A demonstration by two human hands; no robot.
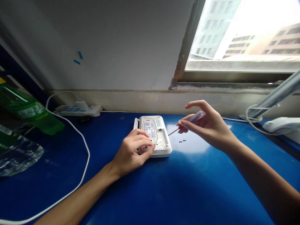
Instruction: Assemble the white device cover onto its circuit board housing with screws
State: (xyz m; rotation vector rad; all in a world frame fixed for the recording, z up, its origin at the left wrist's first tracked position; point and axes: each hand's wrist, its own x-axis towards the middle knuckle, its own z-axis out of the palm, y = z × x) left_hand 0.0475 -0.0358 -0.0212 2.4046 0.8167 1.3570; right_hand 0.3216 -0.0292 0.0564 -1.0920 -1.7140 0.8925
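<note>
A white router [161, 137] lies on the blue table with its vented, labelled underside up. My left hand [134, 147] is closed on the near-left part of it, fingers curled over the casing and hiding that corner. In my right hand [203, 125] is a screwdriver [195, 117] with a clear purplish handle, gripped between thumb and fingers, the index finger lifted and bent. Its thin shaft points down-left, and the tip is at or just beside the router's right edge; contact is unclear. Two small dark screws [182, 141] lie on the table right of the router.
A white power strip [91, 110] with a plugged-in charger stands by the wall. Its white cable [86, 156] loops across the left side. A green bottle [30, 109] and a clear bottle [21, 156] are at the left. A lamp arm [274, 93] and base stand at the right.
</note>
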